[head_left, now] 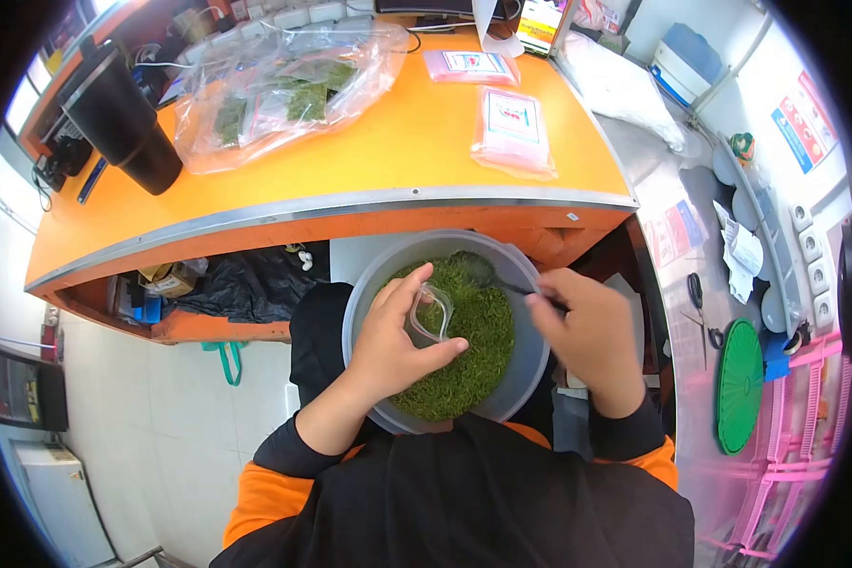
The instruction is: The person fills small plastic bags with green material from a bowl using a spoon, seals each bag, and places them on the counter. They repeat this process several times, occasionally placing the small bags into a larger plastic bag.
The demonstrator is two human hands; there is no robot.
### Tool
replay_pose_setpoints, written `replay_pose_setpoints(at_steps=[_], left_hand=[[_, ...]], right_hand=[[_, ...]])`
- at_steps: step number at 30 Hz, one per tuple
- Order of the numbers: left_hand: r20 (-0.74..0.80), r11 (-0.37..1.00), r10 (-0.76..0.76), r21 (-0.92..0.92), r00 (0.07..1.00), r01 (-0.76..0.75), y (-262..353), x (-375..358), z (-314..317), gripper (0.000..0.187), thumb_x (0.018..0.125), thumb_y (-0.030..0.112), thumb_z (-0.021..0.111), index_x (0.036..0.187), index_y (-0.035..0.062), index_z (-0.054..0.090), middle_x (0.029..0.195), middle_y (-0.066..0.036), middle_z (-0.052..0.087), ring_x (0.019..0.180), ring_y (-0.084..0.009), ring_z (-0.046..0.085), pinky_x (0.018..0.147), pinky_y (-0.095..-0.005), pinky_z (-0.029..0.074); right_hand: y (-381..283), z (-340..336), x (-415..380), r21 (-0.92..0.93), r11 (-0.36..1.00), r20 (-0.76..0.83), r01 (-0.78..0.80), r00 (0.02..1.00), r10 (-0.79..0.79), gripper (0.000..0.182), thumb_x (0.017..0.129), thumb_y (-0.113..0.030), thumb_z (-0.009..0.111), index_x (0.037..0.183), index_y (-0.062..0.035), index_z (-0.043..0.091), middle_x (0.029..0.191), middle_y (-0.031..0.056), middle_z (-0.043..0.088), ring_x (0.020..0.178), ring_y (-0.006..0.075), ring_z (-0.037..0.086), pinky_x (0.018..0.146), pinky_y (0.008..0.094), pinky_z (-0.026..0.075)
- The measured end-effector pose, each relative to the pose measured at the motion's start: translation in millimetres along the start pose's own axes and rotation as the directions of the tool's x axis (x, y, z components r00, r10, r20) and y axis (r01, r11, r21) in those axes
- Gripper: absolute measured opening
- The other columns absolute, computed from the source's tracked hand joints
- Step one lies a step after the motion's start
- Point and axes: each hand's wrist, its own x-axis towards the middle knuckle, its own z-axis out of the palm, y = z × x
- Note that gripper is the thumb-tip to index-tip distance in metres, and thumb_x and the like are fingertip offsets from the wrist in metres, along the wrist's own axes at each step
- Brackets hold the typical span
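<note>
A round grey tub (530,374) with shredded green leaf material (464,379) in it rests at my lap. My left hand (385,336) holds a small clear plastic bag (430,314) over the left part of the tub, its mouth spread between thumb and fingers. My right hand (587,327), slightly blurred, is closed on the dark handle of a spoon (488,273). The spoon's head lies at the green material near the tub's far side, and its shape is partly hidden there.
On the orange table (350,170) are a black tumbler (118,118), a large clear bag with green-filled packets (293,99) and pink-edged packs (513,128). At the right, a metal counter holds scissors (696,292) and a green round lid (738,386).
</note>
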Motion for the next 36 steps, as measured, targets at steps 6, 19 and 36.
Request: replay_pose_setpoints(at_steps=[6,19,36], left_hand=[[-0.142,0.956,0.223,0.225,0.964,-0.188,-3.0,-4.0,11.0,0.088,0.061,0.022,0.080,0.134,0.0004,0.036,0.103,-0.014,0.052,0.095,-0.0275,0.051,0.086,-0.0369,0.041],[0.335,0.998,0.001,-0.065,0.942,0.022,19.6,26.1,-30.4,0.027,0.080,0.025,0.068,0.092,0.0012,0.063,0.077,-0.013,0.064,0.070,-0.0238,0.063,0.065,-0.0319,0.049],[0.343,0.958,0.228,0.089,0.911,-0.273,33.4,34.2,-34.6,0.012,0.083,0.016,0.061,0.083,0.0039,0.063,0.076,-0.012,0.061,0.076,-0.0326,0.058,0.067,-0.0404,0.045]], right_hand=[[-23.0,41.1,-9.9,0.298,0.922,0.198,0.248,0.929,-0.314,0.014,0.075,-0.019,0.067,0.082,-0.0068,0.064,0.077,0.0071,0.063,0.067,0.0257,0.062,0.060,0.0361,0.049],[-14.8,34.1,-14.7,0.340,0.938,0.176,0.069,0.975,-0.136,0.008,0.086,-0.007,0.054,0.094,-0.0054,0.055,0.080,0.0129,0.059,0.070,0.0307,0.059,0.061,0.0370,0.046],[-20.7,24.0,8.1,0.557,0.830,0.223,0.032,0.957,-0.186,0.009,0.084,-0.007,0.058,0.091,-0.0024,0.054,0.081,0.0124,0.057,0.075,0.0308,0.056,0.066,0.0359,0.045]])
